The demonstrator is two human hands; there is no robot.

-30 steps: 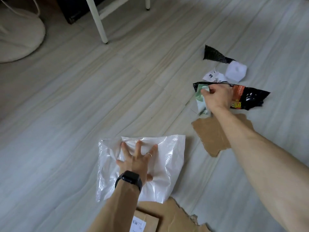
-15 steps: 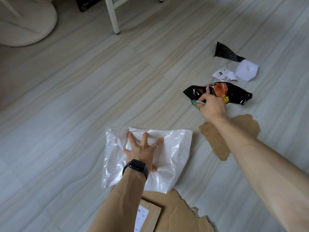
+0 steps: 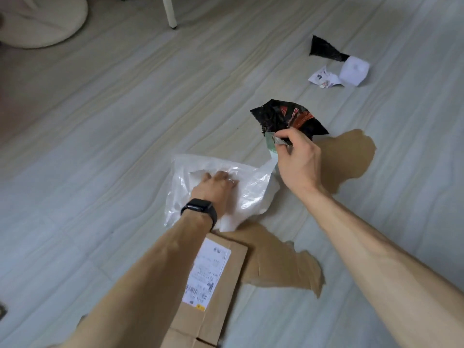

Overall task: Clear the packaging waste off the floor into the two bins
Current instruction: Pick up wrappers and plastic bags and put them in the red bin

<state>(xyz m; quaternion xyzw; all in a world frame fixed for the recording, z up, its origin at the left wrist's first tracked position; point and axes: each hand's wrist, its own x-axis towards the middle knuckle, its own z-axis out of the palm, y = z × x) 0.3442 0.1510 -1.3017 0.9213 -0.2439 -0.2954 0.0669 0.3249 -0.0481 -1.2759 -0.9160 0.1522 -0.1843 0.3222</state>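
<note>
My left hand (image 3: 216, 189) has its fingers curled into a crumpled white plastic bag (image 3: 253, 189) on the floor, bunching it. My right hand (image 3: 298, 162) pinches a black and red snack wrapper (image 3: 283, 116) together with a small green wrapper (image 3: 271, 144), both lifted off the floor. A torn brown cardboard piece (image 3: 349, 154) lies under and right of that hand. A second torn cardboard sheet (image 3: 278, 264) and a cardboard box with a shipping label (image 3: 226, 275) lie near my left forearm. No bin is in view.
Farther right on the floor lie a black mesh scrap (image 3: 324, 49), a white foam piece (image 3: 355, 71) and a crumpled printed paper (image 3: 322, 79). A white furniture leg (image 3: 169, 11) stands at the top. A round beige cushion (image 3: 42, 18) sits top left.
My left hand went from pressing flat on the bag to gathering it. My right hand lifted the wrappers and drew them toward the bag.
</note>
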